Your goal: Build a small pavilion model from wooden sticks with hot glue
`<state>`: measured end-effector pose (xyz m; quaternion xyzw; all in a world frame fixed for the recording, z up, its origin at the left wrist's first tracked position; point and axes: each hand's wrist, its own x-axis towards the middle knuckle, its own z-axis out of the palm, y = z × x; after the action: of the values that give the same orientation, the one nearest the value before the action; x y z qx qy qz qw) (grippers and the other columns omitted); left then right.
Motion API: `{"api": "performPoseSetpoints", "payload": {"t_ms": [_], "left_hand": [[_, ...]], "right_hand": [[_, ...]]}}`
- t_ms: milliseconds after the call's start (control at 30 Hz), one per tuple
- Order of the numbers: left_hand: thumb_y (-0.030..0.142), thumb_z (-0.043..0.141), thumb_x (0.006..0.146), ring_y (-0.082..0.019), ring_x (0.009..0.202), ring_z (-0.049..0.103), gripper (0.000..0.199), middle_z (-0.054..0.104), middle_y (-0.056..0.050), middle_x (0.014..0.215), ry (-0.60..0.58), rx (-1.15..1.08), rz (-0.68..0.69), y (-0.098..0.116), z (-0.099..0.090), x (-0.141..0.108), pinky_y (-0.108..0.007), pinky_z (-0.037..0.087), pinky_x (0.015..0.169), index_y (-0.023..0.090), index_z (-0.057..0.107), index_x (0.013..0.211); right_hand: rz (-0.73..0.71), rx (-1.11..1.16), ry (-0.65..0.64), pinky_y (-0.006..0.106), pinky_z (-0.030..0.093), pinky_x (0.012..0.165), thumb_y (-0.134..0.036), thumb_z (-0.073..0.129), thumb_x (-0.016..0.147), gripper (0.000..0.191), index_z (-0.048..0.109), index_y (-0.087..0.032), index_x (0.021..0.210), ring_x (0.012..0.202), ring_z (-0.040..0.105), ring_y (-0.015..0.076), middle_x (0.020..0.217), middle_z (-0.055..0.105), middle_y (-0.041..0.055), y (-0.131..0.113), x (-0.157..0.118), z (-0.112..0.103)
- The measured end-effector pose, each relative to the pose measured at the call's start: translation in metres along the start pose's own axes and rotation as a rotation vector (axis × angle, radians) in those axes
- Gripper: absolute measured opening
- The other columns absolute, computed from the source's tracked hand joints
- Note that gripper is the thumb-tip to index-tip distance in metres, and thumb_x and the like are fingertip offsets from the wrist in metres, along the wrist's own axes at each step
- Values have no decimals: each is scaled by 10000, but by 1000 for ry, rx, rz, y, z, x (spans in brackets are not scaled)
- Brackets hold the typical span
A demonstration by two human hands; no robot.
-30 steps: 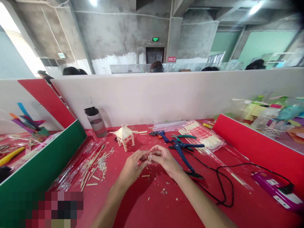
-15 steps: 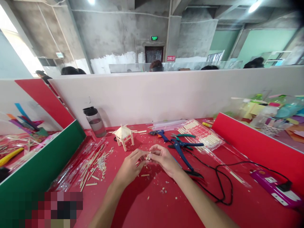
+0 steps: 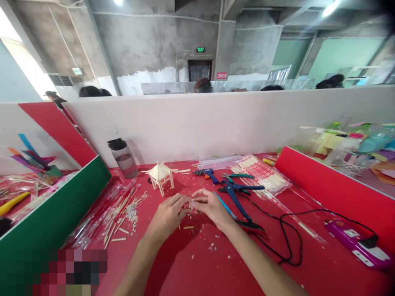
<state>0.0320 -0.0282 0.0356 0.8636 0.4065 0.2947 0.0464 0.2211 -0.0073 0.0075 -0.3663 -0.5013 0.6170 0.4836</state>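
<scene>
My left hand and my right hand meet over the middle of the red table, fingertips pinched on small pale wooden stick pieces. The fingers hide most of these pieces, so their exact shape is unclear. Just behind my left hand stands a little pavilion model of wooden sticks, with a pointed roof on thin legs. A loose short stick lies on the table below my hands. Beyond my right hand lie a blue hot glue gun and blue-handled pliers.
Left are loose wooden sticks, crumbs and a water bottle. At right lie packaged sticks, a black cable and a purple power strip. Green and red dividers flank the table; a white partition stands behind.
Both hands have shifted slightly to the left, and the held stick pieces have turned between the fingertips. A blue strip beside my right wrist shows more now. The model and tools stay put.
</scene>
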Motion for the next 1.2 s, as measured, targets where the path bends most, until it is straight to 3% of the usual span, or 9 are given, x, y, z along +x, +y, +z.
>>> {"api": "performPoseSetpoints", "payload": {"t_ms": [200, 467, 667, 1200], "left_hand": [[221, 562, 946, -176, 934, 650, 280, 668, -33, 1029, -15, 2, -10, -2, 1, 0, -293, 513, 815, 263, 597, 1221], [272, 562, 943, -171, 928, 660, 293, 668, -57, 1055, 30, -136, -24, -5, 3, -1, -294, 547, 832, 260, 608, 1233], [282, 587, 934, -164, 911, 656, 275, 669, -63, 1035, 41, -221, -52, -3, 2, 0, -288, 548, 825, 253, 627, 1205], [225, 564, 940, -195, 951, 664, 229, 681, -56, 1041, 17, 133, 35, -2, 1, -2, -302, 521, 831, 225, 615, 1163]], "right_hand": [[-31, -63, 41, 256, 490, 648, -303, 822, 679, 309, 612, -196, 878, 671, 650, 154, 768, 716, 12, 0, 1, 2], [23, 133, -13, 262, 501, 678, -299, 837, 660, 352, 588, -201, 889, 626, 628, 129, 752, 711, -10, -6, -4, 4], [16, 114, -20, 250, 486, 653, -321, 849, 649, 365, 587, -205, 875, 609, 626, 125, 742, 708, -16, -12, -5, 4], [-18, -64, 0, 264, 484, 630, -363, 826, 668, 341, 603, -197, 866, 641, 643, 156, 734, 707, 2, -6, -1, 2]]}}
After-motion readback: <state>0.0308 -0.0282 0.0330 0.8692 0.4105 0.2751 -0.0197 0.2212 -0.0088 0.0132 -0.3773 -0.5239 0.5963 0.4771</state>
